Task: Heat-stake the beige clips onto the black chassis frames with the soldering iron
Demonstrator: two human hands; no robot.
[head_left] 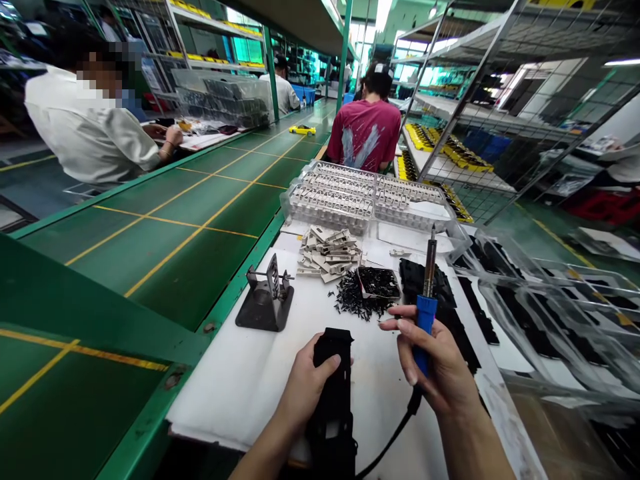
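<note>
A long black plastic part (336,393) lies over the near edge of the white work surface, and my left hand (309,377) is closed round its upper end, thumb on top. My right hand (440,363) holds a soldering iron (427,313) by its blue handle, with the metal tip pointing up and the cord running down. The index and middle fingers stretch left towards a heap of small black pieces (357,293). Beside that heap is a small tray (379,283) full of black pieces. A pile of off-white parts (330,252) lies behind.
A dark metal stand (267,297) is at the left of the surface. Clear trays of pale parts (350,193) stand at the back, trays of black parts (540,320) at right. A green conveyor (200,193) runs along the left. Several people sit farther off.
</note>
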